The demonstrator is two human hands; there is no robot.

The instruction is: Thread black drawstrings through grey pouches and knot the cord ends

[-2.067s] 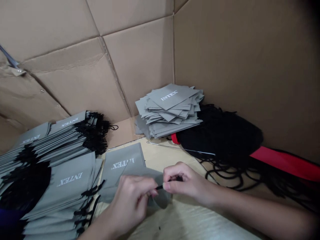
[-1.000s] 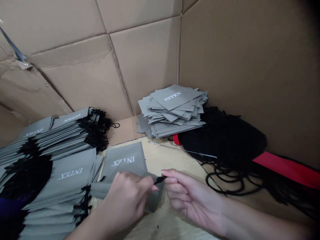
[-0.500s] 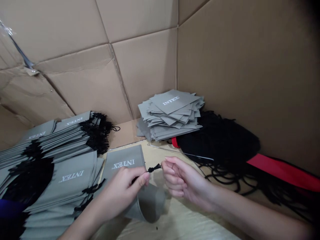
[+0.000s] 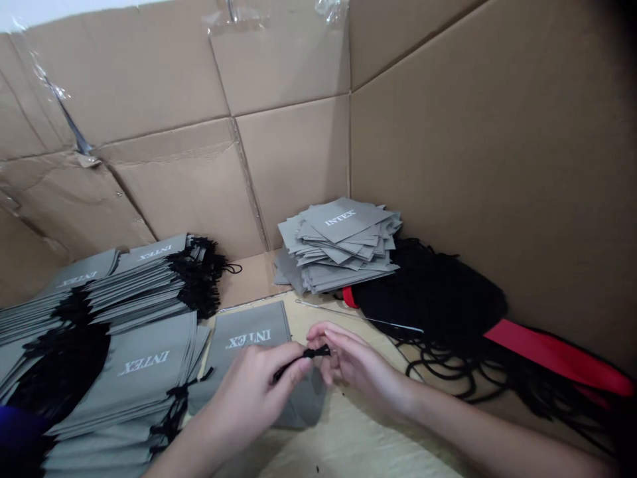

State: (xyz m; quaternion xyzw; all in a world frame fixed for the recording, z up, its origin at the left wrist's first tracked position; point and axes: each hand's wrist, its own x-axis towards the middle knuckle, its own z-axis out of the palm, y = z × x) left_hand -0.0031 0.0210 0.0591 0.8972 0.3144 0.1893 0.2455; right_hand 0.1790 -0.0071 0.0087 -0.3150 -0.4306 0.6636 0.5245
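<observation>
My left hand (image 4: 269,378) pinches a black drawstring cord (image 4: 317,352) between thumb and index finger. A knot shows just past the thumb tip, with short cord ends sticking out to the right. My right hand (image 4: 348,355) is right beside those ends, its fingers curved and apart; whether they touch the cord I cannot tell. A grey pouch (image 4: 303,401) hangs below my left hand, partly hidden by it. Behind that hand, another grey INTEX pouch (image 4: 249,325) lies flat on the table.
Stacked grey pouches with black cords (image 4: 149,358) stand on the left. At the back is a pile of grey pouches (image 4: 343,245). A thin metal hook rod (image 4: 363,317) lies before a black cord bundle (image 4: 432,292) with a red band (image 4: 552,355). Cardboard walls (image 4: 293,166) enclose the table.
My right hand has loosened from its closed grip on the cord ends, and its fingers have spread. The pouch under my left hand has shifted and its open mouth no longer shows. The view has tilted up.
</observation>
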